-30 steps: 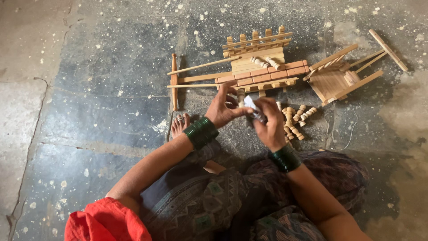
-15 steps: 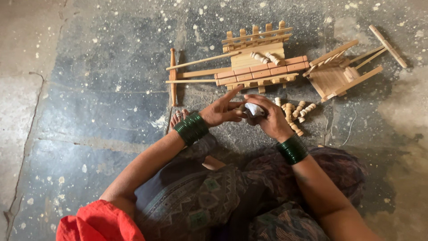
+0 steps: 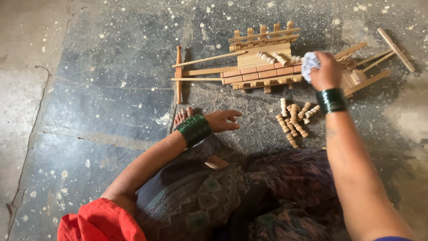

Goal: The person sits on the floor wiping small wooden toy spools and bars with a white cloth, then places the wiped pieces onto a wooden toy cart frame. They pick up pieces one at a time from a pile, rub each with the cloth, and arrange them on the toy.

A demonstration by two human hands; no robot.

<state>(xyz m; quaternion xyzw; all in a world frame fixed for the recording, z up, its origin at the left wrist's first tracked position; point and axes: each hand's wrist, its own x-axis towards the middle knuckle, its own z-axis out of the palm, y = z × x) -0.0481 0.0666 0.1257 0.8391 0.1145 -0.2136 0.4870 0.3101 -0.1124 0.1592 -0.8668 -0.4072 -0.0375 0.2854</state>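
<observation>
Head view: the right hand (image 3: 327, 71) is stretched forward, clenched round a crumpled white cloth (image 3: 309, 64) pressed at the end of the wooden toy cart (image 3: 261, 67) on the stone floor (image 3: 111, 89); the left hand (image 3: 224, 121) rests released, fingers loose, near the foot (image 3: 183, 117). A heap of small turned wooden pegs (image 3: 295, 120) lies between the hands, near the cart.
</observation>
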